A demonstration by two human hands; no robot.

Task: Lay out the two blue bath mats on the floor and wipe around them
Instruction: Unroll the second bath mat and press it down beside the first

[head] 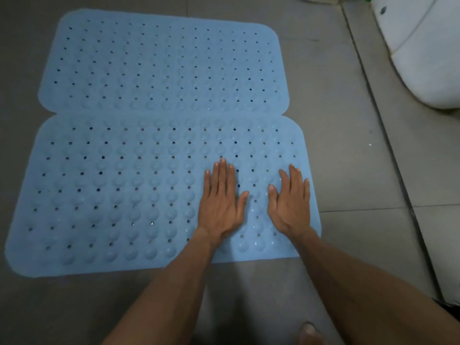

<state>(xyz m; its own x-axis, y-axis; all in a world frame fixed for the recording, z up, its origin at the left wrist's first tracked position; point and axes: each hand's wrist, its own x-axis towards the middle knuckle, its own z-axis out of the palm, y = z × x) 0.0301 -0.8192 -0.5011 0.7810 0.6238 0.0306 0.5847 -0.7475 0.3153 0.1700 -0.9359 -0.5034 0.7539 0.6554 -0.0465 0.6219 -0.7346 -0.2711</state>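
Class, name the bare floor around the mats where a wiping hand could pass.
Bare floor runs between the near mat and the toilet, and along its near edge. No gap between it and the far mat. Left hand and right hand press it.

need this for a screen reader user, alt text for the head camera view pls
Both hands, left hand and right hand, press flat on the right part of the near blue mat. A far blue mat lies edge to edge beyond it on grey floor tiles.
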